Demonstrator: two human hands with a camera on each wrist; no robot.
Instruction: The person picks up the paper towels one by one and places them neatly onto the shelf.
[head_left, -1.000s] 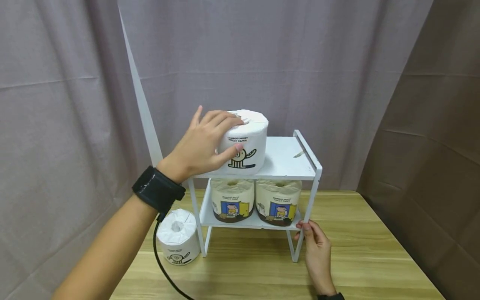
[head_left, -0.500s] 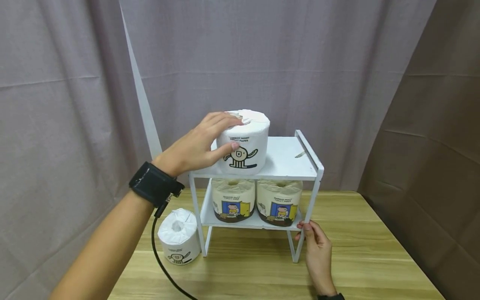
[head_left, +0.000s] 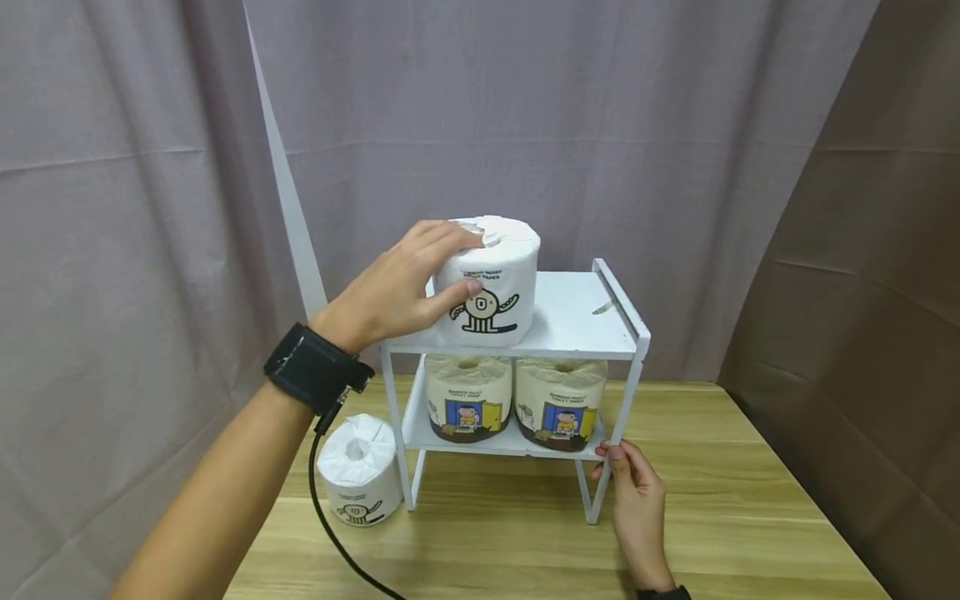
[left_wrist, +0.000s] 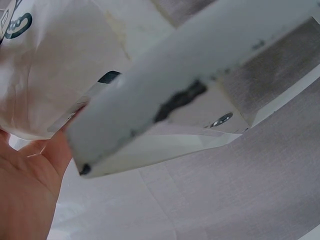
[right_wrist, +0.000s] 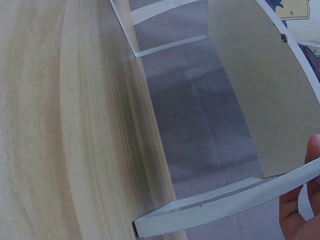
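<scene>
In the head view a white wrapped toilet paper roll (head_left: 491,287) with a cartoon figure stands on the top board of a white two-tier shelf rack (head_left: 577,321). My left hand (head_left: 405,283) grips this roll from its left side, fingers over the top and thumb against the front. My right hand (head_left: 637,508) pinches the rack's front right leg near the lower board; the right wrist view shows its fingers (right_wrist: 312,150) at that bar. Two cream toilet paper rolls, the left one (head_left: 468,400) and the right one (head_left: 561,406), sit side by side on the lower board.
Another white toilet paper roll (head_left: 360,471) stands on the wooden table (head_left: 510,558), left of the rack. A black cable (head_left: 330,521) hangs from the left wristband (head_left: 315,371). Grey curtains (head_left: 600,125) close off the back, and a brown cloth (head_left: 847,333) hangs on the right.
A raised finger of my left hand has come down beside the others, and the thumb has drawn slightly left across the roll's front. My right hand keeps its pinch on the leg.
</scene>
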